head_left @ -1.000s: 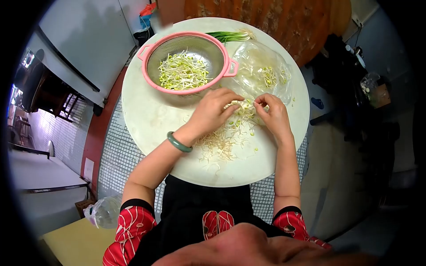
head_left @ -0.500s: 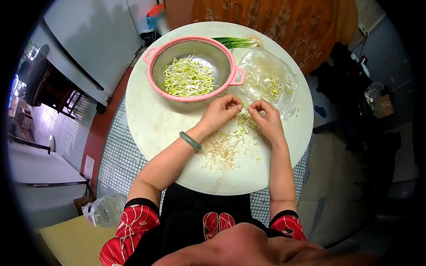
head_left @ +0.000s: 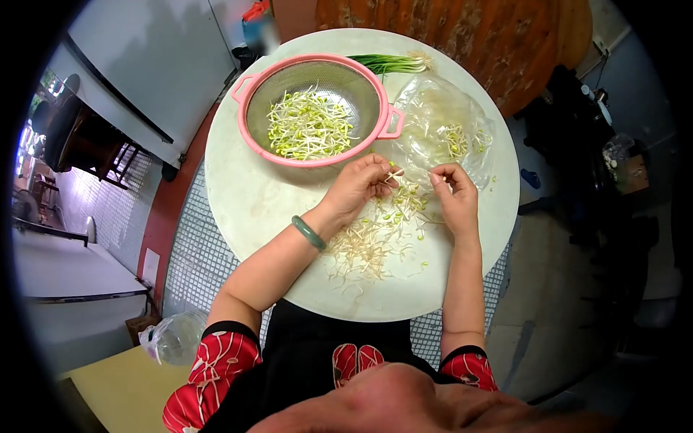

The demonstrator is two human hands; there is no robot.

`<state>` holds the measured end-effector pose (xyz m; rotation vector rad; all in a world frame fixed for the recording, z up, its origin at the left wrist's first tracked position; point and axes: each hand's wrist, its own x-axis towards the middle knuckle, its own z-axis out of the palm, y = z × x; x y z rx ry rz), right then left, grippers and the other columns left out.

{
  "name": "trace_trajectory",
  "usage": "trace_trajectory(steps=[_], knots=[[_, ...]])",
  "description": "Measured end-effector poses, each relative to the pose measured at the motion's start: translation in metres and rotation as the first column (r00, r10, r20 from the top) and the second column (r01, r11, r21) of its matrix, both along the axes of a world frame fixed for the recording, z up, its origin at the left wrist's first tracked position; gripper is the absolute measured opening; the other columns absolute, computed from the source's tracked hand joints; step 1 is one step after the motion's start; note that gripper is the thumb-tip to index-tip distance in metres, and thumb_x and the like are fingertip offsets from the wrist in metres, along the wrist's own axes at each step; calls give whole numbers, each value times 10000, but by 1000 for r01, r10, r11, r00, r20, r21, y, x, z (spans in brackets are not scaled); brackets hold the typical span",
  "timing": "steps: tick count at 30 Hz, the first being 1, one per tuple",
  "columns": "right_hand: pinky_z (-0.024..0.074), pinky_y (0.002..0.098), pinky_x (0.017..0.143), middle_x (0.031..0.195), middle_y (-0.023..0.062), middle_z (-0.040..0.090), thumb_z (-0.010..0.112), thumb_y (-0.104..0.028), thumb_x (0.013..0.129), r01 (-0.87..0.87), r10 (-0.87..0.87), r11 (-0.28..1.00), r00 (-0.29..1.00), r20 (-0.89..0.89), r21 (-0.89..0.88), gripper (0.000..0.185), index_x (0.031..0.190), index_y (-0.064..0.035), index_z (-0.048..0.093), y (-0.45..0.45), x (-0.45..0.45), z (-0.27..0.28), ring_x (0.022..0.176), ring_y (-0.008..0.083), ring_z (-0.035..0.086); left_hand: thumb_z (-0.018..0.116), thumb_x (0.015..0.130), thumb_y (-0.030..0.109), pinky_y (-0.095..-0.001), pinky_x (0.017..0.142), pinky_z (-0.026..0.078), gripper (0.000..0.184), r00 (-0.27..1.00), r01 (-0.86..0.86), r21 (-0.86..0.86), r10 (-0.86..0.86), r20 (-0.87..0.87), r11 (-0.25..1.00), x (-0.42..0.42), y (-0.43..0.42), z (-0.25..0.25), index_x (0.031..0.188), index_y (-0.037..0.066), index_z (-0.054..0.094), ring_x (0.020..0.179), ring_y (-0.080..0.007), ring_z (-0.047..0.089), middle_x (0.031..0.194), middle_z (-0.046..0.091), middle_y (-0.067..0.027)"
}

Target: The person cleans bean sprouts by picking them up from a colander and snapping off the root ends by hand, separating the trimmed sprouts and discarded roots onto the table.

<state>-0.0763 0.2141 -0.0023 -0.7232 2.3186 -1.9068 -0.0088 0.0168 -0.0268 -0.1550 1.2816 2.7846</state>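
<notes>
My left hand, with a green bangle at the wrist, pinches a bean sprout between thumb and fingers. To its right, my right hand has thumb and forefinger pressed together; whatever is between them is too small to make out. Under and between the hands lie loose bean sprouts with yellow-green heads. Nearer my body spreads a heap of thin brownish roots. Beyond my left hand stands a pink-rimmed mesh colander with a pile of bean sprouts inside.
A clear plastic bag with some sprouts lies behind my right hand. At the far edge of the round white table rests a bunch of green onions. A wooden tabletop stands beyond, and a large clear bottle is at lower left.
My hands, close together before, have moved apart. The right hand has gone right, while the left stays near the same place with a sprout. The view has shifted slightly.
</notes>
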Motion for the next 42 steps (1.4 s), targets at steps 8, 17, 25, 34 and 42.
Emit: trace_trajectory(steps=[8,17,25,34,42], knots=[[453,270,705,875,50,598,666,-60,806,-231,275,945,943,-185,230,104,897,-14,647,2,6,14,765,147,562,551,958,175,-218,639,466,139,989,150,-159,-147,31,976,2,5,-2,957,36,562,705,-87,602,879,672,-68],[450,266,769,875,28,575,644,-29,843,-185,188,980,982,-24,77,158,991,6,600,-9,14,14,816,129,543,592,934,100,-252,741,508,166,986,160,-165,-165,-12,973,5,9,0,1061,5,542,803,-144,636,921,674,-109],[452,244,805,995,38,624,485,-272,1004,-303,333,943,879,341,-139,340,1147,15,597,-19,14,-16,855,98,551,570,940,86,-291,901,480,242,989,-129,6,130,-66,992,2,6,0,1171,35,524,965,-165,612,1135,645,-134],[450,221,764,910,7,640,569,-181,965,-395,400,914,837,374,-93,249,1109,8,645,-25,19,-22,812,77,547,571,933,84,-308,899,488,221,986,-150,92,155,-55,984,6,6,-1,1150,62,537,1057,-184,599,1130,640,-131],[442,207,698,834,-9,616,630,-141,914,-276,239,960,885,398,36,144,955,-3,625,-19,19,-6,764,67,549,602,906,79,-313,881,497,243,970,-220,154,232,-71,963,5,14,2,1129,27,520,995,-194,620,1014,646,-118]])
